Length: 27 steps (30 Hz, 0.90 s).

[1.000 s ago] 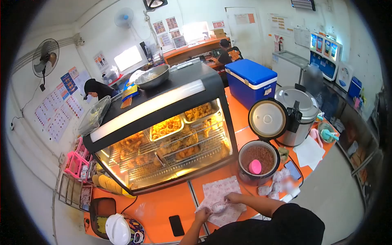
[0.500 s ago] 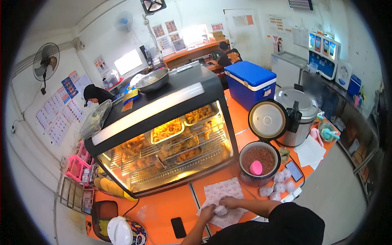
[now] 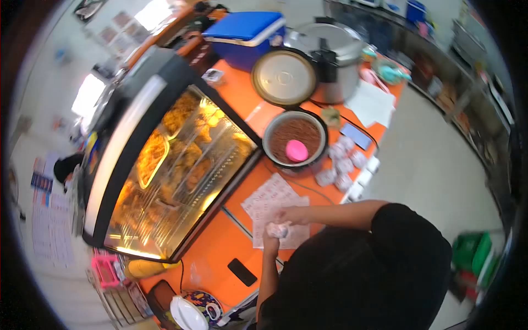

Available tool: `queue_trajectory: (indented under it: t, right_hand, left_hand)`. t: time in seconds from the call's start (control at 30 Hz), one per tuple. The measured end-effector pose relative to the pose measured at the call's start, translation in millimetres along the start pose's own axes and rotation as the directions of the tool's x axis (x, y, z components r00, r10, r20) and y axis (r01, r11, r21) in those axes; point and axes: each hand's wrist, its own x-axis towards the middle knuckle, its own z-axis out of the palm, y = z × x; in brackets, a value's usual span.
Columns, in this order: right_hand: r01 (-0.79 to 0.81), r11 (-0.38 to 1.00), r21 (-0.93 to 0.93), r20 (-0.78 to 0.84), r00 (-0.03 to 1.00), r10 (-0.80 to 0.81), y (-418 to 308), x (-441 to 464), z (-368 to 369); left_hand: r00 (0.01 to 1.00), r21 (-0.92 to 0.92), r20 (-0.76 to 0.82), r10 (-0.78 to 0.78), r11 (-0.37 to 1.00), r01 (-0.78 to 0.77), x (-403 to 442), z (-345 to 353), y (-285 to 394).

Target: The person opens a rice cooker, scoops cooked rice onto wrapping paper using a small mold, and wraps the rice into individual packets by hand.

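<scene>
A small paper-wrapped bundle sits between my two hands above the printed wrapping paper sheets. My left hand is closed around its near left side. From the right, my right hand pinches at the top of the same bundle, its fingertips blurred. Beyond the sheets stands an uncovered cooker pot of brownish rice, with a pink scoop lying in the rice. Several similar wrapped bundles lie in a group right of the pot.
A lit glass food warmer with fried food stands at left. Behind the pot are its raised lid, a steel cooker and a blue cooler box. A black phone lies on the orange table. One person is at far left.
My view has turned and tilted down, so the scene appears rotated and shifted left. My hands have raised the bundle slightly off the sheet, with the right hand now at its top.
</scene>
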Motion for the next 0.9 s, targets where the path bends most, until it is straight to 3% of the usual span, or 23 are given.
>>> queue_trajectory:
  t: [0.03, 0.07, 0.1, 0.17, 0.2, 0.3, 0.33, 0.4, 0.47, 0.5, 0.57, 0.6, 0.67, 0.73, 0.9]
  right_hand:
    - [0.024, 0.978, -0.208, -0.154, 0.986, -0.057, -5.2, -7.0, 6.1]
    - [-0.091, 0.984, -0.150, -0.289, 0.956, 0.045, -26.2, -22.2, 22.2]
    - [-0.093, 0.948, -0.304, -0.298, 0.954, -0.002, -37.4, -36.9, 23.3]
    - [-0.093, 0.795, -0.599, -0.275, 0.957, -0.095, -60.1, -56.9, 22.3]
    - [-0.136, 0.752, -0.645, -0.249, 0.968, -0.039, -73.3, -63.1, 24.4]
    - [0.066, 0.397, -0.915, -0.118, 0.898, -0.423, -41.1, -75.6, 30.4]
    - [0.086, 0.487, -0.869, -0.137, 0.905, -0.404, -47.2, -87.8, 28.1]
    - [0.121, 0.646, -0.753, -0.159, 0.920, -0.357, -91.2, -130.6, 22.4]
    - [0.115, 0.852, -0.511, -0.084, 0.980, -0.183, -125.3, -158.7, 2.9]
    - [0.088, 0.925, -0.369, -0.021, 0.994, -0.103, -130.9, -165.5, -2.6]
    - [0.167, 0.953, -0.252, 0.003, 0.985, -0.172, -122.9, -176.7, -8.8]
    - [0.207, 0.960, -0.190, 0.007, 0.978, -0.210, -118.4, -183.7, -11.9]
    - [0.232, 0.936, -0.266, 0.027, 0.972, -0.234, -118.6, -199.6, -18.3]
    - [0.255, 0.931, -0.261, 0.001, 0.965, -0.263, -109.8, -210.1, -23.5]
    - [0.254, 0.967, 0.035, -0.194, 0.950, -0.243, -95.3, -238.1, -31.0]
  left_hand:
    - [0.999, -0.041, 0.001, 0.036, 0.999, -0.036, 0.6, 7.4, 6.3]
    - [1.000, -0.030, -0.018, 0.023, 0.999, -0.023, -2.0, 13.5, 11.2]
    - [0.999, -0.019, -0.048, 0.015, 1.000, -0.015, -4.8, 19.8, 16.0]
    - [0.999, 0.233, -0.037, 0.039, 0.972, -0.029, -8.2, 28.3, 25.8]
    - [0.998, 0.357, -0.034, 0.057, 0.933, -0.042, -8.9, 30.1, 32.9]
    - [0.990, 0.377, -0.034, -0.135, 0.916, 0.138, -10.8, 50.5, 65.0]
    - [0.982, 0.036, 0.157, -0.108, 0.994, 0.104, -17.9, 65.0, 89.1]
    - [0.957, 0.033, 0.274, -0.097, 0.995, 0.092, -22.1, 78.3, 118.9]
    - [0.916, 0.041, 0.391, -0.091, 0.996, 0.082, -16.9, 89.4, 142.4]
    - [0.917, 0.004, 0.399, -0.005, 1.000, 0.004, -16.6, 100.4, 149.3]
    - [0.899, -0.075, 0.403, 0.170, 0.985, -0.153, -11.9, 124.5, 158.5]
    - [0.880, -0.044, 0.435, 0.190, 0.981, -0.190, -5.4, 130.9, 161.5]
    - [0.850, 0.133, 0.446, 0.282, 0.918, -0.375, 9.0, 130.9, 144.5]
    - [0.782, 0.307, 0.445, 0.437, 0.746, -0.591, 26.0, 133.4, 133.3]
    - [0.707, 0.438, 0.503, 0.498, 0.558, -0.705, 49.5, 170.4, 140.9]
